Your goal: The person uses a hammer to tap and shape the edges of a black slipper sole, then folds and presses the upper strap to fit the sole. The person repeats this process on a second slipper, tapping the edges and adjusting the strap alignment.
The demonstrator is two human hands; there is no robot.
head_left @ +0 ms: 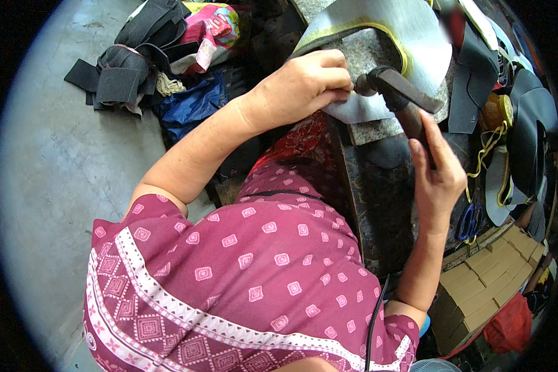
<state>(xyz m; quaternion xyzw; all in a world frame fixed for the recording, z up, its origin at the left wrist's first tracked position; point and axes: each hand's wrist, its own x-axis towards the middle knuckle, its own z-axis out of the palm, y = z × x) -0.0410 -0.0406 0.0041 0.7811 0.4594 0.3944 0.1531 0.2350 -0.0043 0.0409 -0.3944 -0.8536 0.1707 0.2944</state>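
My right hand [437,164] is wrapped round the handle of a hammer [409,93], whose dark head sits just right of my left fingertips. My left hand [313,87] has its thumb and fingers pinched at the inner edge of a curved grey sheet piece [418,37], seemingly leather or similar material. Yellow runs along that cut-out edge. The piece lies over a speckled stone slab [369,131], which also shows through the curve. Whether the hammer touches the edge I cannot tell, and what lies between my left fingertips is hidden.
Black shaped sheets [530,130] and yellow cord [487,149] lie to the right. Blue-handled scissors [470,221] rest near a cardboard box [490,279], with a red bag [508,323] beside it. At the upper left are black strips [121,80] and a blue plastic bag [195,105].
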